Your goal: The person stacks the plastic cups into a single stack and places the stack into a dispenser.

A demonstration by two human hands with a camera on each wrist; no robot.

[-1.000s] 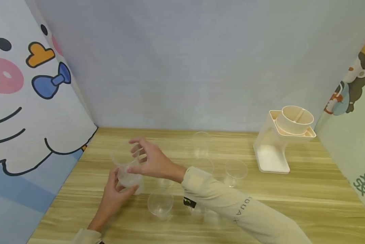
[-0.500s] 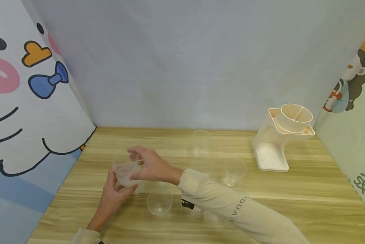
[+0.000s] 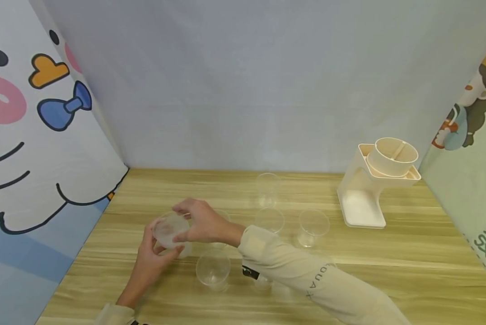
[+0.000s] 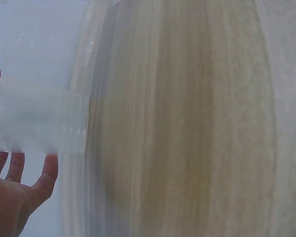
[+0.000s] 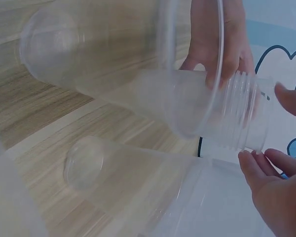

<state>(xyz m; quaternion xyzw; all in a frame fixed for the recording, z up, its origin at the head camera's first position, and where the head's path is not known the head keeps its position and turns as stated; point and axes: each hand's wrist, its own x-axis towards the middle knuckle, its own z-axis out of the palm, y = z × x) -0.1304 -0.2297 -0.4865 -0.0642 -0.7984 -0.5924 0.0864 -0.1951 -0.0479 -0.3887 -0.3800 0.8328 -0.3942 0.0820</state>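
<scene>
My left hand (image 3: 155, 261) grips a small stack of clear plastic cups (image 3: 170, 231) from the left side, thumb and fingers curved round it. Across the rim at the stack's top reaches my right hand (image 3: 204, 222), its thumb and fingers bent about the edge. In the right wrist view several stacked rims (image 5: 241, 111) show, with fingertips (image 5: 245, 157) at the lower edge and the thumb by the upper. Frosted plastic walls of the stack (image 4: 39, 118) fill the left of the left wrist view. How many cups are nested cannot be told.
Separate clear cups stand on the wooden table: a near cup (image 3: 212, 268), a middle cup (image 3: 269, 221), a right cup (image 3: 314, 223) and a far cup (image 3: 268, 189). More lie partly behind my right sleeve (image 3: 304, 266). A cream plastic stand (image 3: 362, 210) holding a round cup-shaped part is at right.
A clear cup that stood high above the stack has dropped down into it. My right hand has moved slightly lower and its fingers have come to the rim. The left hand stays put.
</scene>
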